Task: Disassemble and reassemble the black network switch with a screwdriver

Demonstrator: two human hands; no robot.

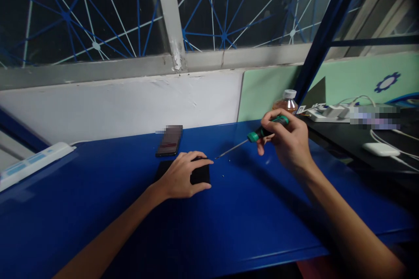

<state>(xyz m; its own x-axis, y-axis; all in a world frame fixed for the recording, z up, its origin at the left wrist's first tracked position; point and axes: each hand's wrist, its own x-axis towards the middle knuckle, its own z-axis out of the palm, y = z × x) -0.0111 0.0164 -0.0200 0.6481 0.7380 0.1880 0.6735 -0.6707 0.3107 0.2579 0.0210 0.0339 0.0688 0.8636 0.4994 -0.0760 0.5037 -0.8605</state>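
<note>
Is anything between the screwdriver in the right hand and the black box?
Only the index finger of the left hand, at the right edge of the box by the tip of the screwdriver; nothing else visible.

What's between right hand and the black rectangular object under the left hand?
Head view: thin metal shaft of the green-and-black screwdriver, over blue table with tiny pale specks.

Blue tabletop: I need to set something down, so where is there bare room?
Bare patches on the blue tabletop: left, between white power strip and black phone; front, between the forearms. Crowded: around the black object under the left hand, phone behind it, tiny bits to its right, near the screwdriver in the right hand.
</note>
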